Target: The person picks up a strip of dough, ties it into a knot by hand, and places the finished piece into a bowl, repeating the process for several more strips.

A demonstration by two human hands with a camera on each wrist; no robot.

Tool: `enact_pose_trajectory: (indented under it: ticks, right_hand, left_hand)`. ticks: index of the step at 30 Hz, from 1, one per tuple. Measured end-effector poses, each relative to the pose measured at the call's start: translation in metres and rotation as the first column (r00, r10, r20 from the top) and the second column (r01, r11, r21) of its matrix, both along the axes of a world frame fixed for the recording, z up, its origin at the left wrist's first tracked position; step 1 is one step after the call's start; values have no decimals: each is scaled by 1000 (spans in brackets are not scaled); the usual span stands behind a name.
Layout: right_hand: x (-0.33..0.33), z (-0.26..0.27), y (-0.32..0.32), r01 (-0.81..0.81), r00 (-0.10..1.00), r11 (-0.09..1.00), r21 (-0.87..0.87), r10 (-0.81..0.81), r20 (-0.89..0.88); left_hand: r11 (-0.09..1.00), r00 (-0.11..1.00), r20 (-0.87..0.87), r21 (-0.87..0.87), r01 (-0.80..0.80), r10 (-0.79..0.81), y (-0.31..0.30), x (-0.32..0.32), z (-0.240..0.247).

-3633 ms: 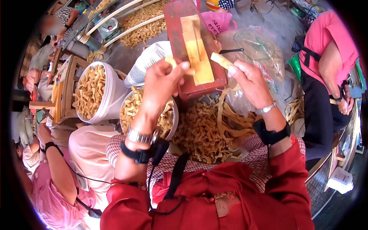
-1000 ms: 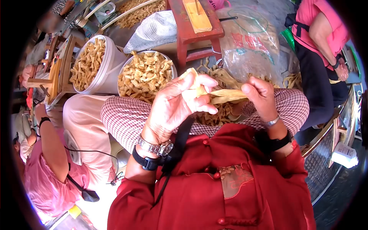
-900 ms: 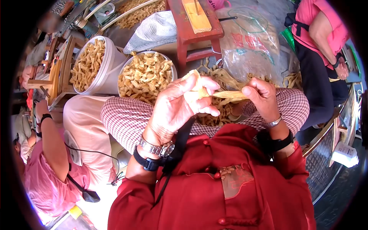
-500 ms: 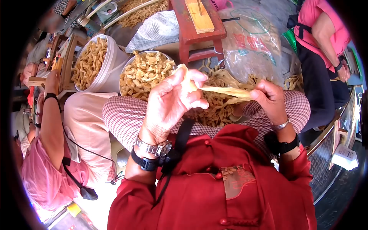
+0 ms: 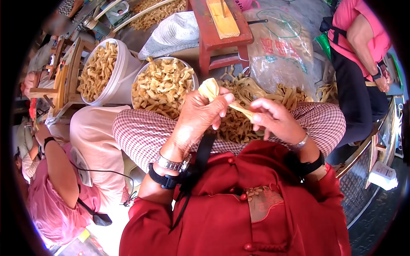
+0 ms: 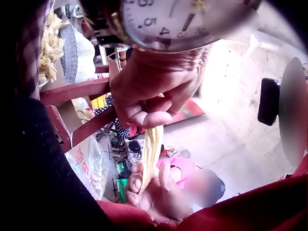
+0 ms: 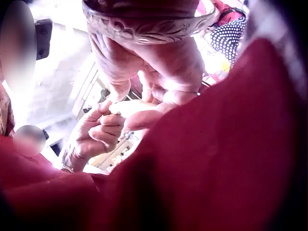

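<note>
My left hand (image 5: 197, 114) pinches a pale yellow, folded plant-like strip (image 5: 241, 109) between thumb and fingers. A wider loop of it sticks up above the thumb. My right hand (image 5: 279, 121) holds the strip's other end at its fingertips, its remaining fingers spread loosely. In the left wrist view the strip (image 6: 152, 149) runs down from the curled left fingers to the right hand (image 6: 156, 197). The right wrist view has both hands close together, the left hand (image 7: 94, 134) with fingers curled. Below them lies a heap of similar knotted pieces (image 5: 237, 128).
Two pails hold knotted pieces: a white bucket (image 5: 122, 79) and a rounder container (image 5: 196, 81). Ahead stands a red stool (image 5: 205, 53) bearing a wooden board (image 5: 224, 23). Loose long strips (image 5: 256, 87) and a clear plastic bag (image 5: 279, 51) lie beside it. People sit on both sides.
Earlier the hands were over the board on the stool, then came back toward the lap. Since half a second ago, the right hand has moved left, nearer the left hand, which has turned over.
</note>
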State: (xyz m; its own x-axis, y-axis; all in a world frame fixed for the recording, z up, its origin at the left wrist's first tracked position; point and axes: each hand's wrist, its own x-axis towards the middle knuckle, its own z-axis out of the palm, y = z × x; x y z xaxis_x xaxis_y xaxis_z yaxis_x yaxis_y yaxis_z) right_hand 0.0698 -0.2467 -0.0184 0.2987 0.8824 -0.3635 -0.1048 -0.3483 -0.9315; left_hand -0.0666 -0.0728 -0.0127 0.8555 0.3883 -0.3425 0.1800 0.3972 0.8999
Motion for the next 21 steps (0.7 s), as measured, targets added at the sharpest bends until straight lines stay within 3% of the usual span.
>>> enact_pose_trajectory:
  ticks: [1, 4, 6, 7, 10, 12, 15, 17, 21]
  right_hand:
    - [-4, 2, 6, 3, 999, 1000, 0, -3, -37]
    - [-5, -4, 21, -103, 993, 990, 93, 97, 63]
    - [-4, 10, 22, -91, 969, 984, 151, 53, 243]
    - [-4, 15, 23, -92, 943, 978, 185, 27, 330]
    - [9, 13, 26, -63, 930, 970, 235, -28, 367]
    - [23, 27, 35, -52, 894, 970, 236, -60, 444]
    - [54, 55, 58, -84, 709, 971, 224, -100, 698]
    - [76, 70, 75, -118, 487, 969, 216, -133, 863]
    - [117, 74, 105, -139, 354, 951, 278, -215, 910]
  left_hand:
    - [1000, 1000, -4, 14, 0, 1, -1, 1, 0]
    - [985, 994, 76, -156, -71, 84, 0, 4, 6]
    - [959, 981, 130, -264, -106, 145, 7, -1, 6]
    - [950, 969, 164, -284, -134, 185, 11, -4, 6]
    - [927, 947, 168, -305, -216, 276, 21, 0, 10]
    - [943, 945, 206, -269, -194, 253, 30, 13, 18]
    - [972, 931, 302, -174, -159, 206, 49, 42, 35]
    - [969, 929, 276, -65, -240, 249, 55, 68, 51]
    - [977, 909, 363, -18, -213, 205, 81, 103, 56]
